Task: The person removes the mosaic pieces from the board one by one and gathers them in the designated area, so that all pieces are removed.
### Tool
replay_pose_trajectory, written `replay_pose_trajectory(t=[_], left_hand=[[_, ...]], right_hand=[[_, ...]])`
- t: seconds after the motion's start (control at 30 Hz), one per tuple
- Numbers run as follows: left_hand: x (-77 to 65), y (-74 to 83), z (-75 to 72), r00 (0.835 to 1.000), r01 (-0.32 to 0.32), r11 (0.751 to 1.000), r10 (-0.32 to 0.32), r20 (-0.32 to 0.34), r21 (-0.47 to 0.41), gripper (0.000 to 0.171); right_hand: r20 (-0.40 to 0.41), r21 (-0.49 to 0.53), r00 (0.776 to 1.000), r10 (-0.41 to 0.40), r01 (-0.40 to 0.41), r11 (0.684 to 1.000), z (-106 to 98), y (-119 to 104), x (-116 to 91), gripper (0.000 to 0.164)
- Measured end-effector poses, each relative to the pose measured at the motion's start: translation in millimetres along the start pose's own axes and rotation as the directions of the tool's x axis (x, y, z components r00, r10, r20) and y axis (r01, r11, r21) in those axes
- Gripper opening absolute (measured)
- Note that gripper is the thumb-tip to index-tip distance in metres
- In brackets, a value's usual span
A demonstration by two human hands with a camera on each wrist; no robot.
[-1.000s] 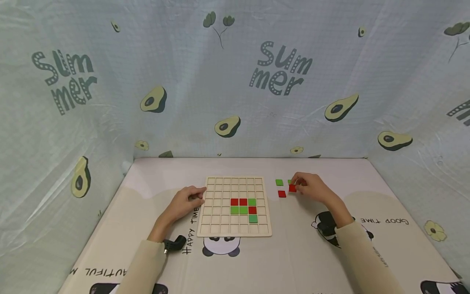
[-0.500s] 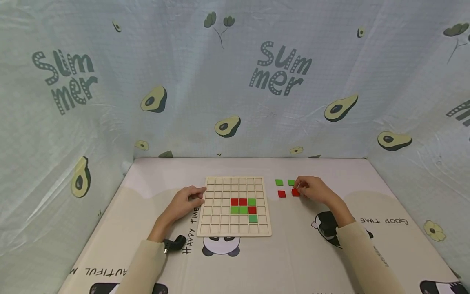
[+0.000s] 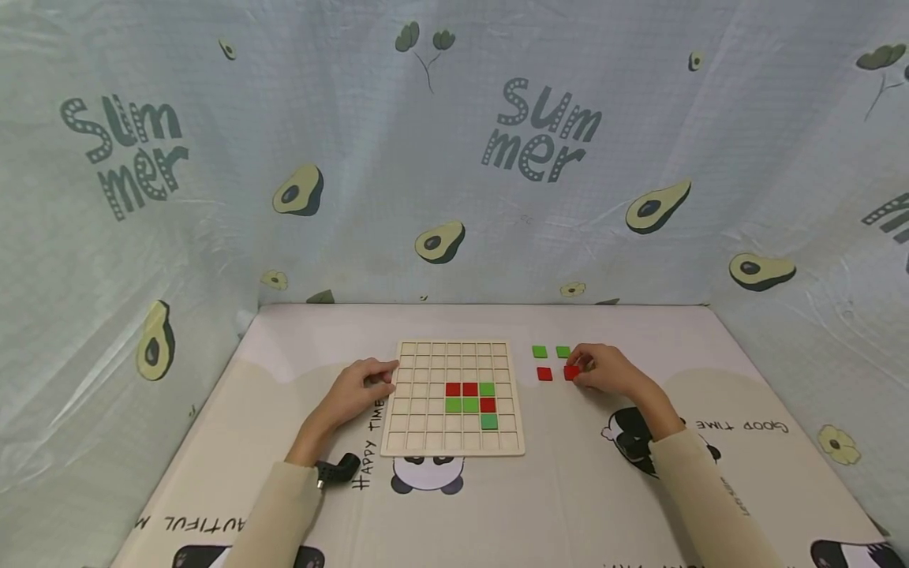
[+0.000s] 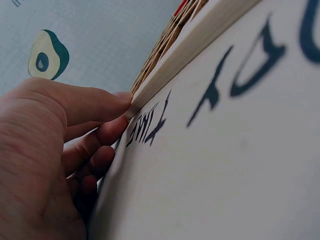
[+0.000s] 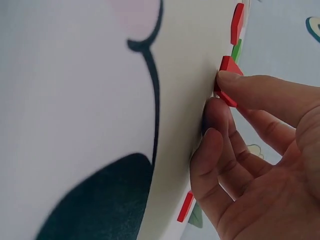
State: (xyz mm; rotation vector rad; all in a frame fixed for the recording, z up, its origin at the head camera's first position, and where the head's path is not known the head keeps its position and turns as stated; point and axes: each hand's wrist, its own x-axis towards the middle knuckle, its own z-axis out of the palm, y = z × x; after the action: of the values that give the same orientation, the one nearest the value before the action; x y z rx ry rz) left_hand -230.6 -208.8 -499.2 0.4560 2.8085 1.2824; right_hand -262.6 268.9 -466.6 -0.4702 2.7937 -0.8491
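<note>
In the head view my right hand [image 3: 604,369] pinches a small red square tile [image 3: 571,373], close over the table. The thumb [image 5: 250,89] covers part of that tile in the right wrist view, with the other fingers curled behind. Left of it is another red tile [image 3: 544,374], and beyond lie two green tiles, one farther left [image 3: 540,352] and one at my fingertips [image 3: 563,352]. My left hand [image 3: 358,389] touches the left edge of a pale wooden grid board [image 3: 419,434] with thumb and index finger. Several red and green tiles sit in the board's squares.
A cloth with printed pandas and lettering covers the table [image 3: 554,489]. A curtain [image 3: 454,158] with avocado prints closes off the back and both sides. In the right wrist view, one more red tile [image 5: 185,207] shows below the hand.
My right hand has drawn slightly toward me with the red tile, uncovering the green tile behind it, then nearly stopped. The left hand and the board have stayed in place.
</note>
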Motion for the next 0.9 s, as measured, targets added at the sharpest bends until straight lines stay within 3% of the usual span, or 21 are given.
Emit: replay_pose_trajectory(t=[0.9], left_hand=[[0.8, -0.2, 0.2, 1.000, 0.002, 1.000, -0.002, 0.005, -0.004, 0.048]], right_hand=[[-0.013, -0.010, 1.000, 0.014, -0.014, 1.000, 1.7, -1.6, -1.2, 0.022]])
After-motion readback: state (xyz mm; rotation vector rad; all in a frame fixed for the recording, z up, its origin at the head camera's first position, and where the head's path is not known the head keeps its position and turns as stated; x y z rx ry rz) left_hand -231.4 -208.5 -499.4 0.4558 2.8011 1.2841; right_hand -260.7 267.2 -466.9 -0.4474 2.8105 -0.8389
